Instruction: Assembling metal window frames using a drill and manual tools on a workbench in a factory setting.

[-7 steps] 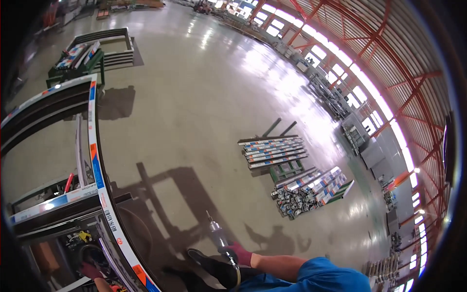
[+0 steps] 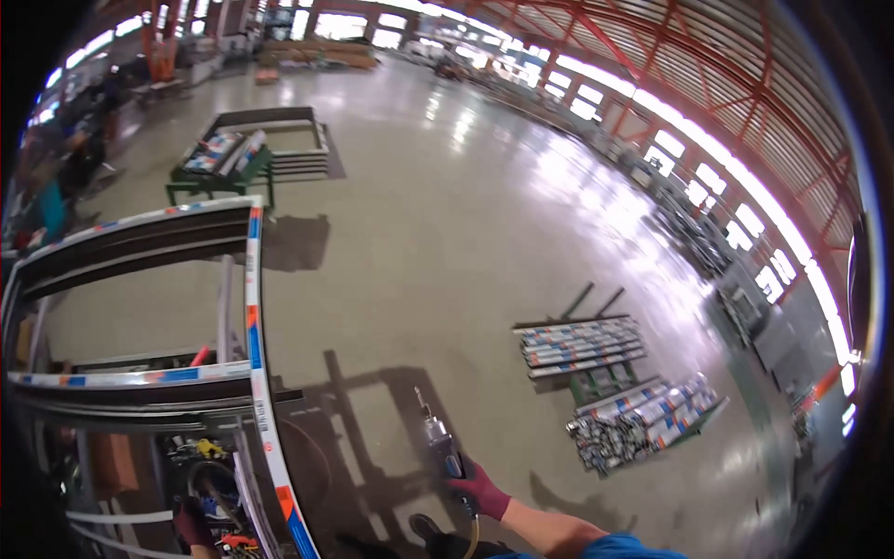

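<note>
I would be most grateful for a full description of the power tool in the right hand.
The power tool has a slim bit, a silvery, metallic-looking front and a darker rear body. The gloved right hand grips its rear, partly hiding it; a pale yellowish hose trails below. It is held clear of the large frame, to its right, with the bit pointing forward and slightly left. Whether it is running cannot be told.

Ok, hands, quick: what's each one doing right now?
Left hand: can't tell if open, closed or holding.
Right hand: closed, holding the drill.
</note>
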Motion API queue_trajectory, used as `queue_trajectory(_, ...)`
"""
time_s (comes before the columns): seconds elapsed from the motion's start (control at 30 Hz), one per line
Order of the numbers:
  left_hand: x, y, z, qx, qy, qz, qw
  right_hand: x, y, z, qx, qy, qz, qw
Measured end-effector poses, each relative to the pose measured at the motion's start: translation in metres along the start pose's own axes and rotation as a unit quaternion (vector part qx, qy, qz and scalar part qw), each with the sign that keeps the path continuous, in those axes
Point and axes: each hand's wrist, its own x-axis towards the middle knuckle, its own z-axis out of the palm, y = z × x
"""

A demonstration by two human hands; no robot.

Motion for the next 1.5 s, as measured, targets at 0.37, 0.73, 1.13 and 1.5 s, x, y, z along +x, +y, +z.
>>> queue_trajectory(0.37,-0.488,0.275,0.129,0.207,-0.021,0.101,0.973,-0.06,-0.088,-0.011,-0.326,-0.374,-0.235,0.836)
queue_trajectory(0.73,-0.748,0.217,0.18,0.428,0.038,0.266,0.863,-0.198,-0.076,-0.028,-0.36,-0.611,-0.087,0.7)
queue_trajectory(1.13,-0.82,0.213,0.081,0.412,0.04,0.283,0.865,-0.313,-0.011,0.002,-0.412,-0.594,-0.11,0.682)
queue_trajectory(1.5,-0.842,0.209,-0.013,0.51,-0.034,0.289,0.809,-0.379,0.05,0.003,-0.507,-0.531,-0.201,0.648)
